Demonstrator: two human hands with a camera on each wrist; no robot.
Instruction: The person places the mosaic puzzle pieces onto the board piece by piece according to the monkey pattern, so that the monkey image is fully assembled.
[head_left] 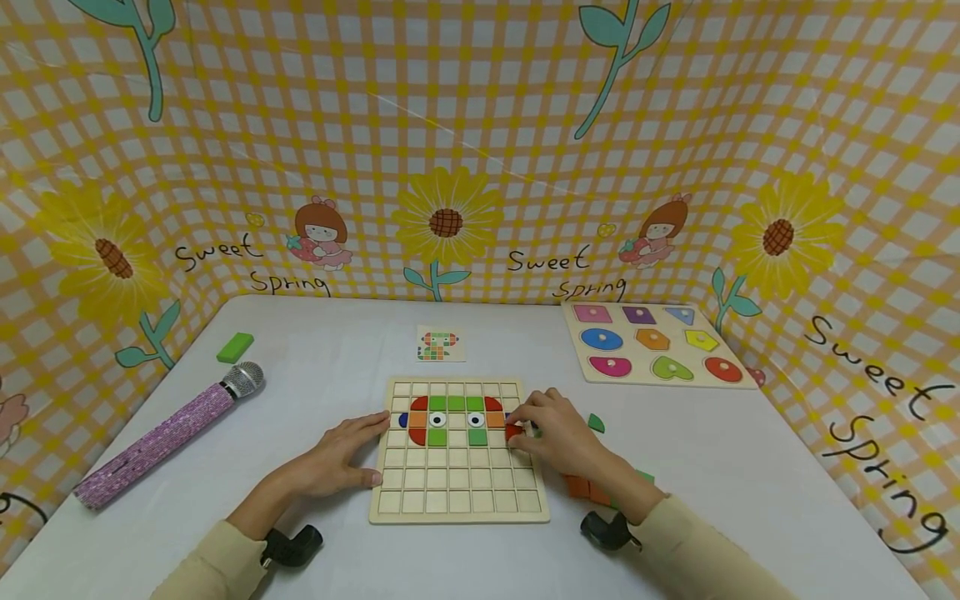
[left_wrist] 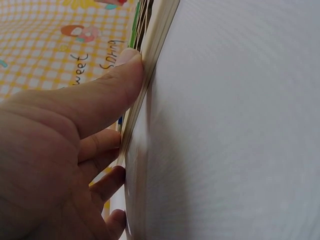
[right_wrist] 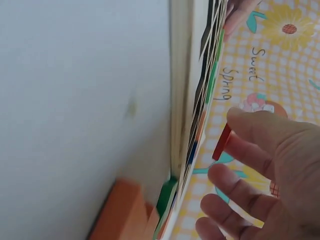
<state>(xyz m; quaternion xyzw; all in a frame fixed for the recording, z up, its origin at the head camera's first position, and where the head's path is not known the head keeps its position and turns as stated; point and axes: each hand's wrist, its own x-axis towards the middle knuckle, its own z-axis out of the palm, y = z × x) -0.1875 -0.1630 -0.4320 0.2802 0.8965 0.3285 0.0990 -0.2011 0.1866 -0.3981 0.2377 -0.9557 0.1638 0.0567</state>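
Observation:
A wooden grid board (head_left: 450, 500) lies flat on the white table, with green, red, orange and blue tiles and two eye tiles set in its upper rows. My left hand (head_left: 333, 458) rests along the board's left edge, thumb and fingertips touching the rim, fingers fairly straight. Over the board's right side, my right hand (head_left: 562, 429) pinches a red tile (right_wrist: 222, 142) between thumb and fingers. In the right wrist view that tile is seen edge-on, just above the board. A small pattern card (head_left: 441, 343) lies behind the board.
Orange tiles (head_left: 588, 489) lie partly under the right forearm, and a dark green tile (head_left: 596, 423) sits beside the right hand. A shape puzzle (head_left: 652, 342) lies at the back right. A glittery microphone (head_left: 165, 442) and a green block (head_left: 236, 347) are on the left.

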